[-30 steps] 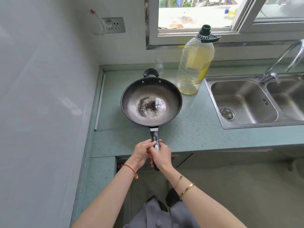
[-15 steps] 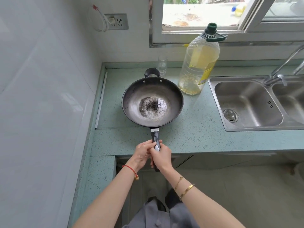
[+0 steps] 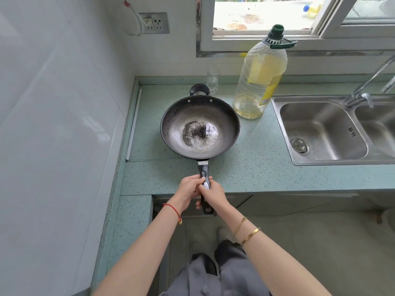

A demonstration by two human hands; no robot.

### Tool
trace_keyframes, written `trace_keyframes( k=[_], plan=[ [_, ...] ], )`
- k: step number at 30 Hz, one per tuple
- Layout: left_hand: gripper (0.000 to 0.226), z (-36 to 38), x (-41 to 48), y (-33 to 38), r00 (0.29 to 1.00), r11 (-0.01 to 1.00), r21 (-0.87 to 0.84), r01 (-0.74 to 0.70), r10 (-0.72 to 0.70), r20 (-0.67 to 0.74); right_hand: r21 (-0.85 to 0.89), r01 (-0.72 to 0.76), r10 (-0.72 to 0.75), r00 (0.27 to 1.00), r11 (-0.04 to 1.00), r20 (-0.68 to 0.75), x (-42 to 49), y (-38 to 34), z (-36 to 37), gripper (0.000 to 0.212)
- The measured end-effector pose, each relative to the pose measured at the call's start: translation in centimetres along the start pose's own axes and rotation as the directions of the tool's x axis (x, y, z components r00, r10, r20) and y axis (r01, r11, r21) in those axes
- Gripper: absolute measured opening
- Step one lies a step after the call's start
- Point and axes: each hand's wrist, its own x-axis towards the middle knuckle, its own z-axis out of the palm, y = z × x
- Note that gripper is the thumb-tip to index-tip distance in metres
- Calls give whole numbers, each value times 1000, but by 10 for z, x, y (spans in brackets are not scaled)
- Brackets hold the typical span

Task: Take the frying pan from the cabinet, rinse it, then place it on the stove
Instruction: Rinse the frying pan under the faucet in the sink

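A dark frying pan (image 3: 199,129) with a worn, speckled bottom sits on the green speckled counter (image 3: 252,176), its long black handle (image 3: 204,178) pointing toward me past the counter's front edge. My left hand (image 3: 189,190) and my right hand (image 3: 213,194) both grip that handle, side by side, fingers curled round it. A small loop handle is on the pan's far rim. No stove burner shows in the head view.
A large oil bottle (image 3: 259,77) with a green cap stands right of the pan, a clear glass (image 3: 212,79) behind it. A steel double sink (image 3: 322,127) with a faucet (image 3: 367,90) lies to the right. A tiled wall closes the left side.
The pan and both hands keep the same hold and place; only the camera view has shifted slightly, showing more of the floor and my legs.
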Motion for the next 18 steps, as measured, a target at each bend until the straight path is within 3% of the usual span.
trace_keyframes(
  k=[3,6,8,10,12,18],
  plan=[
    [24,4,0,-2,1000,999,49,-7,8,-30,22,-30,28,994,999,103,-1,-3,-9,27],
    [20,8,-3,-4,999,992,119,-32,36,-38,-80,-41,55,983,996,177,-6,-6,-22,19],
    [37,9,-5,-6,994,982,183,-56,72,-83,-66,-61,72,982,996,174,-8,-5,-32,28],
    [57,10,-13,-3,984,981,179,-79,105,-142,30,-75,71,989,997,130,-10,-2,-45,45],
    [60,5,-21,-1,966,977,166,-136,168,-195,99,-31,27,999,995,44,-15,-2,-61,46],
    [37,-23,-58,8,865,938,114,-327,345,-365,291,108,-66,986,951,-150,-37,3,-106,30]
  ],
)
